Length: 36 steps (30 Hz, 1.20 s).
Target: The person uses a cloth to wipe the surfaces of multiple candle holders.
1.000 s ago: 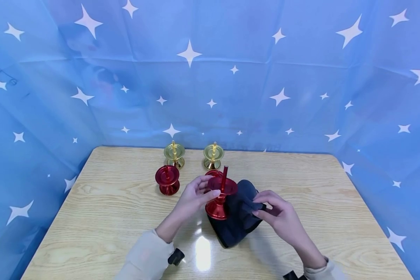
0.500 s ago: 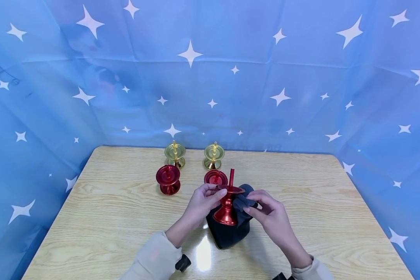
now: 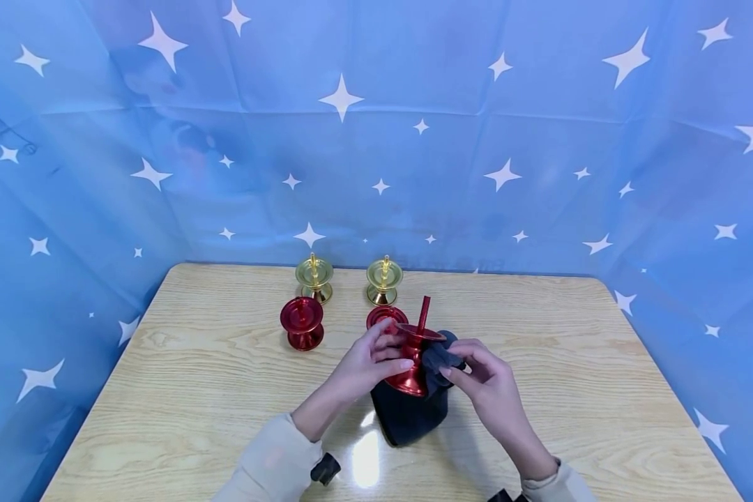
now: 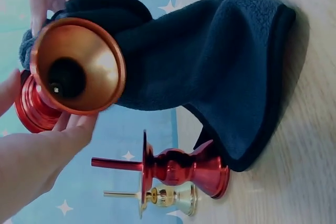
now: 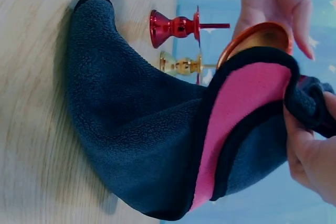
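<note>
My left hand (image 3: 365,364) grips a shiny red candle holder (image 3: 406,383) by its stem, raised off the table with its spike tilted slightly right. In the left wrist view, the hollow orange-toned underside of its base (image 4: 104,59) faces the camera. My right hand (image 3: 492,390) pinches a bunched edge of a dark blue-grey cloth (image 3: 408,418) against the holder's right side. The cloth hangs down to the table, and in the right wrist view a fold shows its pink side (image 5: 239,95).
Behind the hands, another red candle holder (image 3: 385,318) stands partly hidden. A further red one (image 3: 302,321) stands to the left. Two gold candle holders (image 3: 314,275) are in the back row. The wooden table (image 3: 571,362) ends at a blue star-patterned curtain (image 3: 414,153).
My left hand has carried the red candle holder to the right, and its fingers have slid from the dish down to the stem. My right hand has brought the cloth's edge left against the holder.
</note>
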Each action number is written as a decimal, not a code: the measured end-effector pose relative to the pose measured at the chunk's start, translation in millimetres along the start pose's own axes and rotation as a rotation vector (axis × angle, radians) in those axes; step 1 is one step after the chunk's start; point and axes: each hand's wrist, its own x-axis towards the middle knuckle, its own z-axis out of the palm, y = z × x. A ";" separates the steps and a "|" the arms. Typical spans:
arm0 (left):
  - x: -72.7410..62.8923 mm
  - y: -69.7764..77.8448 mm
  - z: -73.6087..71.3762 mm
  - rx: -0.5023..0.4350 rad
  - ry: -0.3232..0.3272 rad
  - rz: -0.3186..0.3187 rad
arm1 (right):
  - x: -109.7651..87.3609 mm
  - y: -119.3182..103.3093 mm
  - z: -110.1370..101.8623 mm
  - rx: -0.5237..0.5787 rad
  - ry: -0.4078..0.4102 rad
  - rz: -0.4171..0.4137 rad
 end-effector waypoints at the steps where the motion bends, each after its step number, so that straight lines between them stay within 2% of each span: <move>1: -0.4 0.2 0.5 -0.010 0.012 -0.002 | 0.5 0.2 -0.2 0.009 0.000 -0.003; 4: -1.6 -0.4 0.7 -0.026 0.018 -0.001 | 2.0 0.4 -1.4 0.021 0.000 -0.009; 11: -3.1 -0.6 -1.2 -0.051 -0.096 -0.037 | 3.9 1.1 -6.9 0.001 -0.015 0.015; 15: -3.1 -0.2 -1.1 -0.043 -0.123 -0.031 | 3.5 1.8 -7.9 0.001 -0.017 0.023; 22: -2.6 1.6 -0.5 0.083 -0.083 -0.040 | 3.2 -1.0 -6.4 -0.003 -0.028 -0.019; 25: -2.2 2.9 1.1 0.153 -0.059 -0.056 | 1.7 -4.7 -4.8 -0.059 -0.049 -0.064; 29: -1.9 3.3 4.2 0.219 -0.036 -0.074 | -0.1 -10.3 -2.0 -0.126 -0.093 -0.062; 33: -2.5 3.1 4.9 0.200 -0.034 -0.083 | -1.0 -8.1 -1.7 -0.148 -0.108 -0.052; 36: -4.2 3.6 3.1 0.133 -0.060 -0.079 | -2.9 -0.1 -4.2 -0.111 -0.079 -0.062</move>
